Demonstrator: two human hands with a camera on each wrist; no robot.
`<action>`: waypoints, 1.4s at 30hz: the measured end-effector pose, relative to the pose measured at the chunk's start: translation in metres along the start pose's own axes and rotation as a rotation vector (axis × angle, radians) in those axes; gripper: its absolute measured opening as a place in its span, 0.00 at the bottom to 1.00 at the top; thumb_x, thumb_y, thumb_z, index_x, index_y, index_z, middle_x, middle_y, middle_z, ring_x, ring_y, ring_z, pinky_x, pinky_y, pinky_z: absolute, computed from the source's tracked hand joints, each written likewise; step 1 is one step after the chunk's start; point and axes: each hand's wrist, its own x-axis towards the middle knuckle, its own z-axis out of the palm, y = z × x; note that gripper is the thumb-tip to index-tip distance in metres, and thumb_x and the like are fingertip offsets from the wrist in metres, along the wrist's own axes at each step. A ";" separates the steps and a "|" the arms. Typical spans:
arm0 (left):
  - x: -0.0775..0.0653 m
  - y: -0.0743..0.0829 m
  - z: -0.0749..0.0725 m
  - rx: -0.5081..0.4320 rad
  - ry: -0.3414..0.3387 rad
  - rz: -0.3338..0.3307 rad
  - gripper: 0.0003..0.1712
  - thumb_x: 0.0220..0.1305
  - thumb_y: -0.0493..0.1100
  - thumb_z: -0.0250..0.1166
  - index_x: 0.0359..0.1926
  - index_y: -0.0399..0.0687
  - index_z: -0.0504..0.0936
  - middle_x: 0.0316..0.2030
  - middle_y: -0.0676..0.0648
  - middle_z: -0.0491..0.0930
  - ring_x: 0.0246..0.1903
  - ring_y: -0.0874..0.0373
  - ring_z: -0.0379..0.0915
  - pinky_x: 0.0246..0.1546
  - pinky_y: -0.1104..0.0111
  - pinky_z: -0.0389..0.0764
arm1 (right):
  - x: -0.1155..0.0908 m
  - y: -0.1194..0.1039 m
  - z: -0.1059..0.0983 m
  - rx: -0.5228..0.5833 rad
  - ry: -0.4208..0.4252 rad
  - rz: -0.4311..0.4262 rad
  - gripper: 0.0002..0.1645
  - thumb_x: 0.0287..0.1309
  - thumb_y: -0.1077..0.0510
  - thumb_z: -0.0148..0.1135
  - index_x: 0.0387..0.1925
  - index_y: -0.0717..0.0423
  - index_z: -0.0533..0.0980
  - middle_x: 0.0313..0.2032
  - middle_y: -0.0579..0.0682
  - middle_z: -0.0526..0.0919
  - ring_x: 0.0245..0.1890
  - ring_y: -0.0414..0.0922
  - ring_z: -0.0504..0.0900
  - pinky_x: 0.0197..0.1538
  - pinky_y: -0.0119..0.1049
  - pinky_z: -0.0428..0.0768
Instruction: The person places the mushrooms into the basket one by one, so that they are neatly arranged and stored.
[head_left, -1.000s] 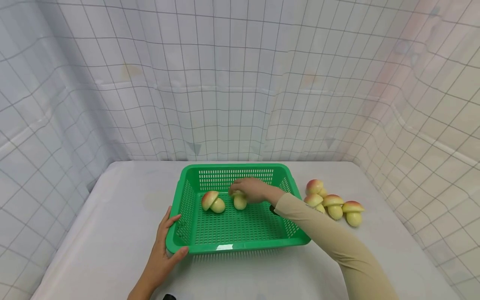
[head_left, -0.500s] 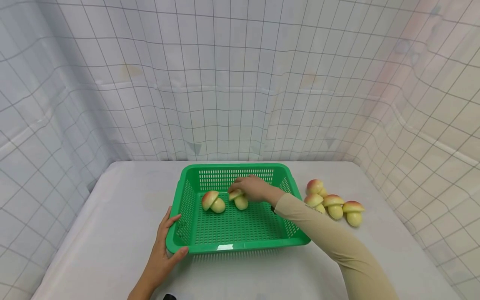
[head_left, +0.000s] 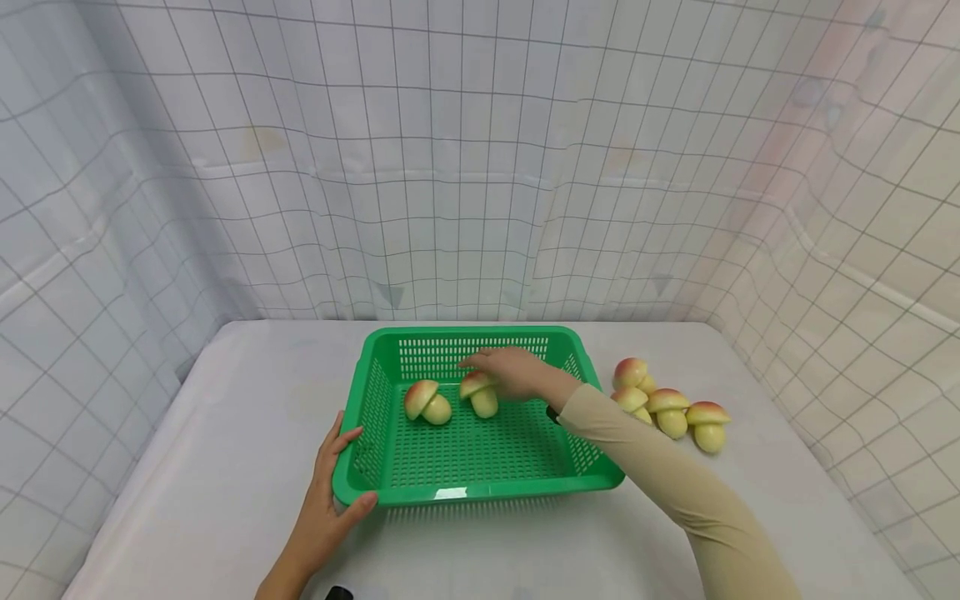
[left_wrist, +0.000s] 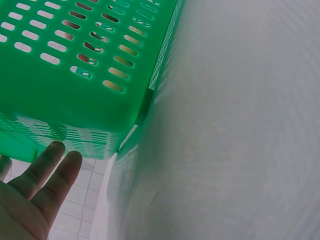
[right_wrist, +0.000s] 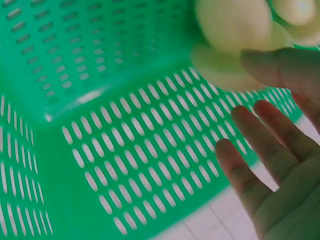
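Inside the green plastic basket (head_left: 487,493) lie two toy mushrooms with yellow stems and reddish caps. The left one (head_left: 427,403) lies tilted on the basket floor. Over the other (head_left: 483,403) is my right hand (head_left: 513,371), its fingers extended past the cap. The right wrist view shows this hand (right_wrist: 285,200) with spread fingers and the thumb overlapping the pale mushroom (right_wrist: 232,22). At the basket's front left corner my left hand (head_left: 326,483) rests thumb and forefinger on the rim. Other straight fingers (left_wrist: 57,180) show beside the basket wall (left_wrist: 75,105) in the left wrist view.
Several more toy mushrooms (head_left: 670,412) lie grouped on the white-covered table (head_left: 247,400), right of the basket. A white curtain with a grid pattern (head_left: 472,208) hangs behind and at both sides. A small black object (head_left: 339,593) shows at the lower edge.
My right hand has loosened from the mushroom in the basket, its fingers straightening and lifting off the cap. That mushroom has turned slightly. The left hand has stayed at the corner.
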 end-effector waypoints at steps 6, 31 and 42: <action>0.000 -0.001 0.000 -0.010 -0.003 -0.015 0.44 0.54 0.36 0.65 0.71 0.55 0.57 0.73 0.56 0.37 0.71 0.56 0.33 0.58 0.44 0.51 | -0.030 0.006 -0.028 0.073 0.102 0.040 0.32 0.53 0.63 0.66 0.62 0.51 0.71 0.58 0.48 0.74 0.55 0.48 0.74 0.51 0.44 0.73; 0.001 0.000 0.000 -0.004 0.004 0.015 0.45 0.53 0.37 0.65 0.71 0.55 0.57 0.73 0.53 0.37 0.71 0.55 0.34 0.57 0.77 0.50 | -0.268 0.072 -0.011 0.224 0.863 0.831 0.27 0.64 0.47 0.56 0.55 0.63 0.73 0.46 0.62 0.79 0.43 0.49 0.77 0.39 0.33 0.71; 0.000 0.000 0.000 -0.017 -0.005 0.004 0.45 0.53 0.37 0.65 0.71 0.55 0.57 0.73 0.53 0.37 0.71 0.55 0.33 0.61 0.53 0.51 | -0.290 0.095 0.028 0.316 0.428 1.050 0.52 0.64 0.32 0.43 0.67 0.73 0.52 0.55 0.79 0.64 0.49 0.72 0.69 0.36 0.59 0.70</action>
